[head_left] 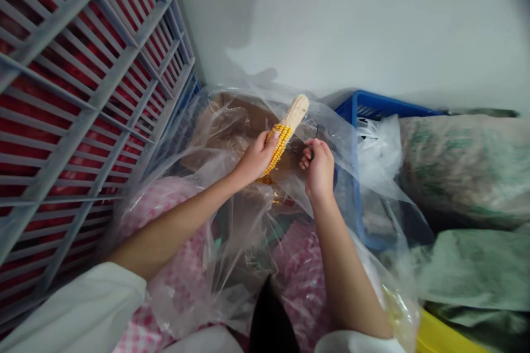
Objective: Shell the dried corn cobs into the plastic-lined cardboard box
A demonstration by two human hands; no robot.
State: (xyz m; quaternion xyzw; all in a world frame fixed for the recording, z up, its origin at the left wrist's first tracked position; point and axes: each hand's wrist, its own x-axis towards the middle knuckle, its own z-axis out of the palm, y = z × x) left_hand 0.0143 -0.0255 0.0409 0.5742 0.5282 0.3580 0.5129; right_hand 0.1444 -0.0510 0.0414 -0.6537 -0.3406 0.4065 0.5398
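Note:
My left hand (254, 159) is wrapped round a corn cob (285, 129), held tilted with its tip up and to the right. The upper part of the cob is bare and pale; yellow kernels still cover the lower part by my fingers. My right hand (318, 168) is just right of the cob, fingers curled in, pinching something small and dark that I cannot make out. Both hands hover over a large clear plastic bag (232, 215) spread across my lap. A few loose kernels (274, 197) lie on the plastic below my left hand.
A grey slatted crate wall (83, 94) with red contents stands at the left. A blue plastic basket (364, 107) is behind my right hand, with filled sacks (459, 171) to the right. A yellow container edge (439, 336) shows bottom right. A pale wall is behind.

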